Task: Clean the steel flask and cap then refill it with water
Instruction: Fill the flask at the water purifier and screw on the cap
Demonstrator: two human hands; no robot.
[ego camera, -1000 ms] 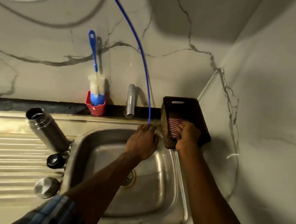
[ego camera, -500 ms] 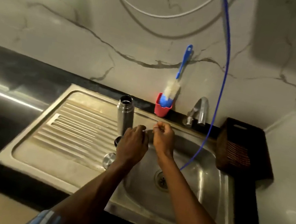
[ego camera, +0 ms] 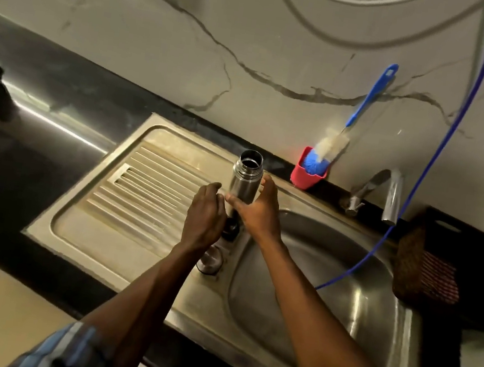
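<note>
Nearest, the steel cap (ego camera: 210, 260) lies off the flask. The left hand (ego camera: 204, 218), loosely curled, holds nothing; the right hand (ego camera: 257, 210) spreads around the open flask (ego camera: 244, 177), upright on the drainboard (ego camera: 145, 194). Brush (ego camera: 349, 130) unused behind: cleaning and refilling seem still to come.

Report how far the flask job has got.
Done: the steel flask stands uncapped on the drainboard, its steel cap lying nearby. In hand: the right hand is closing around the flask, the left hand beside it. Left: scrubbing, rinsing, refilling; the bottle brush sits untouched.
</note>
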